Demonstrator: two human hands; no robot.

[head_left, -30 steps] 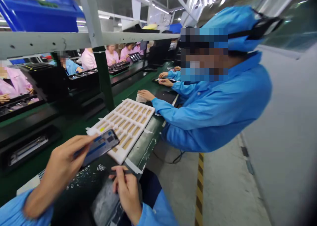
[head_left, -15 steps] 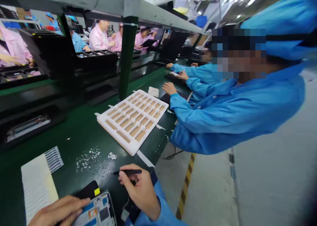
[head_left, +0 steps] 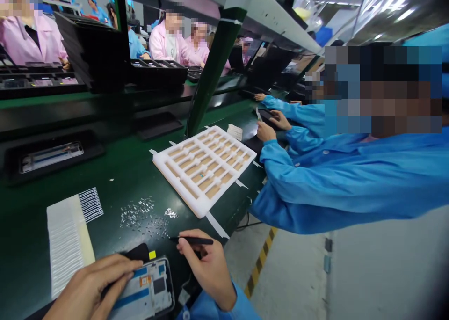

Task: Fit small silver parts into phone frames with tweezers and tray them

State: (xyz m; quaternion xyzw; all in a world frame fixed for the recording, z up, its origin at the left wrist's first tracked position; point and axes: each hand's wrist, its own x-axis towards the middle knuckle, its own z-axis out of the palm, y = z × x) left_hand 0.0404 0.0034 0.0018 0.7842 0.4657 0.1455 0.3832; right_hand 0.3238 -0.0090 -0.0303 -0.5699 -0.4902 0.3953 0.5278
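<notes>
The left hand point(head_left: 93, 287) is clasping one phone point(head_left: 147, 287), while the right hand's point(head_left: 206, 268) grip is pinching one slim black tool point(head_left: 191, 240) near one white foam tray point(head_left: 201, 170) on the green counter point(head_left: 105, 165).

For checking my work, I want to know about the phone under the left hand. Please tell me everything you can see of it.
The phone shows its open back: a white inner panel with blue strips, a small orange label and a dark square, inside a black rim with rounded corners. It sits tilted at the near edge of the green bench, just beyond a small yellow tag. The left hand covers its lower left part, with fingers across it.
</notes>
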